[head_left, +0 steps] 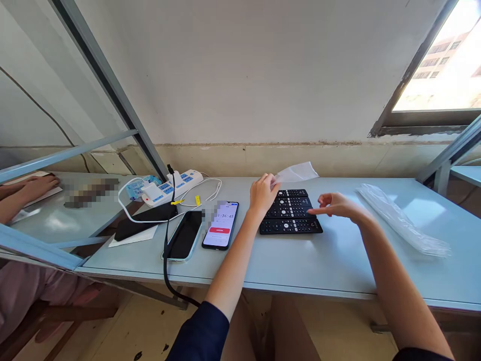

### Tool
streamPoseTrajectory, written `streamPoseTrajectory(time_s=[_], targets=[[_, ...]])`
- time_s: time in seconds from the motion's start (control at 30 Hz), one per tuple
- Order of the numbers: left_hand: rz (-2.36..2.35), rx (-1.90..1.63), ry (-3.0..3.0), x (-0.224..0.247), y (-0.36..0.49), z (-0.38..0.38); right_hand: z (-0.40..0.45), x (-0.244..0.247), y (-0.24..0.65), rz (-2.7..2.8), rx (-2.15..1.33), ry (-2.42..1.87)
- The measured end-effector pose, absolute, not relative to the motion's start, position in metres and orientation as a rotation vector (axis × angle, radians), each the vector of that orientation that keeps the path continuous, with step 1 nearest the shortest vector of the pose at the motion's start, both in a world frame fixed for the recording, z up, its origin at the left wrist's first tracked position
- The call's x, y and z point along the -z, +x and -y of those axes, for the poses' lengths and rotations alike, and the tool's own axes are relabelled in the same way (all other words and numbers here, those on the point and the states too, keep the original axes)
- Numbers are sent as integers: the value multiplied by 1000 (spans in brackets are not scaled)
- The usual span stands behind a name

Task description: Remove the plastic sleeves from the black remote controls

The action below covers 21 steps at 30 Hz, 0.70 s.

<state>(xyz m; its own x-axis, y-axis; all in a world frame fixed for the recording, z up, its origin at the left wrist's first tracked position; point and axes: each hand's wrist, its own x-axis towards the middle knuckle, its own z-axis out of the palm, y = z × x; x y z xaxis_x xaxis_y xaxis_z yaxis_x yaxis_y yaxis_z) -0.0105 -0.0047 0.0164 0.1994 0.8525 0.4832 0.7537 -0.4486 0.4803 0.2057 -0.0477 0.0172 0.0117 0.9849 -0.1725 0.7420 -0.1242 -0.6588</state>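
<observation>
My left hand is closed on the edge of a translucent plastic sleeve, which sticks out to the right toward the wall. Below that hand lie several black remote controls with white-marked buttons, side by side in rows. Part of the upper-left rows is hidden behind my left fingers. My right hand hovers at the right end of the rows, index finger stretched out at the remotes and thumb apart from it. Nothing shows between its fingers; whether the fingertip touches a remote, I cannot tell.
A bundle of clear plastic sleeves lies at right. On the left are a lit phone, a dark-screened phone, a black pouch, a power strip and cables. Another person's hands rest at the neighbouring table.
</observation>
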Motion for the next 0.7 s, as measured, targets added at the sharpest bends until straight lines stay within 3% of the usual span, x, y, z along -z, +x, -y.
streamPoseTrajectory(time_s=[0.1, 0.27, 0.7], targets=[[-1598, -1196, 2229, -15, -13, 0, 41, -9, 194, 1784, -516, -1627], [-1628, -1262, 2181, -14, -13, -3, 48, 1, 154, 2163, -429, -1070], [-1653, -1190, 2208, -19, -12, 3, 57, 20, 131, 2473, -290, -1181]])
